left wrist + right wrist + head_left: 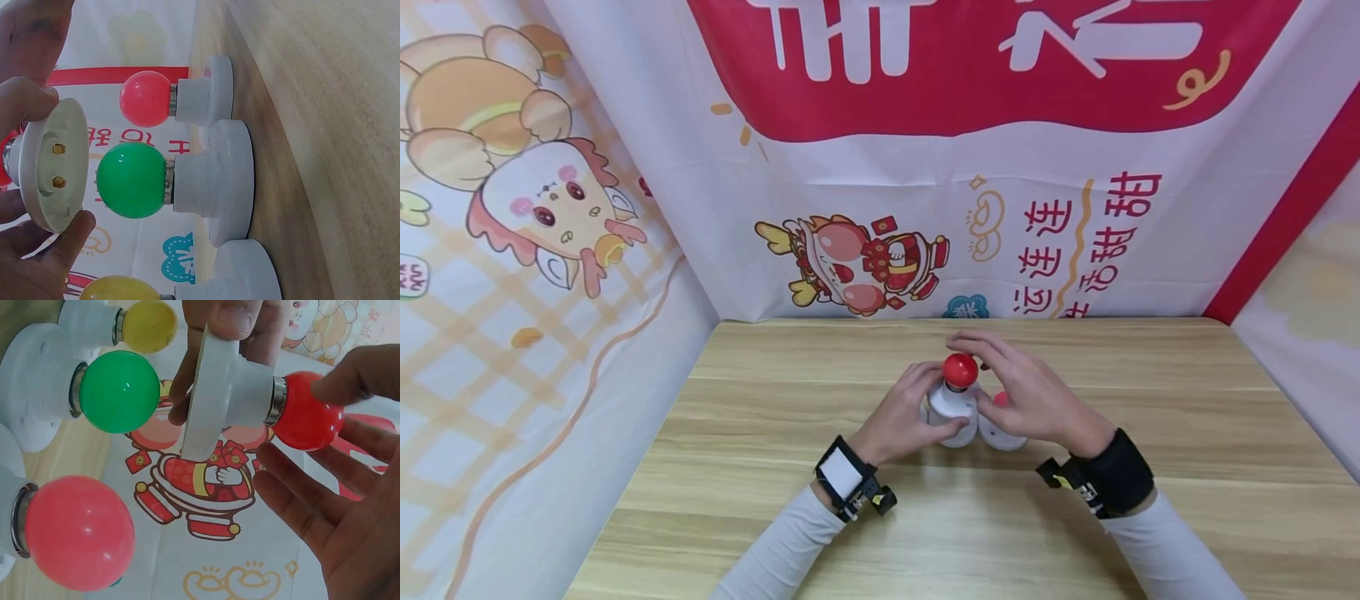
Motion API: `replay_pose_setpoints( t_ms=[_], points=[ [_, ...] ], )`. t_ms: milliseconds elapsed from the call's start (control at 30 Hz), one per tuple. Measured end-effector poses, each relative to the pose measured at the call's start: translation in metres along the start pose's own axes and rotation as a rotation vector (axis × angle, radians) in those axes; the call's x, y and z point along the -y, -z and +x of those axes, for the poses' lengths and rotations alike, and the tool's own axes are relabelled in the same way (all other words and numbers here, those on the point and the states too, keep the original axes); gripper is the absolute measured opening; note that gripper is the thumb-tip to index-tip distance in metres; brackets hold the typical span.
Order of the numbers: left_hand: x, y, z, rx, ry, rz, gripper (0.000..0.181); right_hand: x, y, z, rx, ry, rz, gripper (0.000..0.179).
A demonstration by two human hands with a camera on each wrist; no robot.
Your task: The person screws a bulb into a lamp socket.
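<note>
My left hand [904,417] grips a white lamp holder [53,206] by its round base, lifted above the table. Two brass screws show on its hollow underside in the left wrist view. A red bulb [960,371] sits in this holder. Around the red bulb my right hand [350,506] is spread with its fingers fairly straight; the thumb overlaps the bulb in the right wrist view, and firm contact cannot be made out. Below stand similar holders with a green bulb [131,180], a pinkish-red bulb [80,532] and a yellow bulb [150,325].
The three other holders stand in a row on the wooden table [760,467], close under both hands. Printed cloth [865,167] hangs behind the table's back edge, and another patterned cloth [535,333] hangs at the left.
</note>
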State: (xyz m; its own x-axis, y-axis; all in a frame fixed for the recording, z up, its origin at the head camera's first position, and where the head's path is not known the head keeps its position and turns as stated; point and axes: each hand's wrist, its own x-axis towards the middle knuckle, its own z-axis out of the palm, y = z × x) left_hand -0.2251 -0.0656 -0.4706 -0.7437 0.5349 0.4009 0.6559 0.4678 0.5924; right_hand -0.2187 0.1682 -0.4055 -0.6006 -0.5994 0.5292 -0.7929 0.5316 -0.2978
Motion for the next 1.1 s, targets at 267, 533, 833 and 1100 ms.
replay_pose_setpoints(
  t_ms=[267,533,833,1100],
  points=[
    [0.0,-0.0004,-0.0002,0.002,-0.013,-0.004,0.074,-0.0014,0.0013,0.0008,-0.01,0.037,-0.003,0.052],
    [-0.0016,-0.001,-0.0011,0.008,0.0,0.004,0.074,-0.0016,0.001,-0.0002,-0.02,0.01,-0.062,0.053],
    [-0.0009,-0.0019,-0.002,0.013,-0.003,0.007,0.074,-0.0029,-0.0017,-0.0009,-0.037,-0.016,-0.108,0.053],
    [-0.002,-0.0017,-0.0024,0.007,-0.002,0.022,0.074,-0.0038,-0.0003,-0.0027,-0.02,0.009,-0.082,0.065]
  ],
)
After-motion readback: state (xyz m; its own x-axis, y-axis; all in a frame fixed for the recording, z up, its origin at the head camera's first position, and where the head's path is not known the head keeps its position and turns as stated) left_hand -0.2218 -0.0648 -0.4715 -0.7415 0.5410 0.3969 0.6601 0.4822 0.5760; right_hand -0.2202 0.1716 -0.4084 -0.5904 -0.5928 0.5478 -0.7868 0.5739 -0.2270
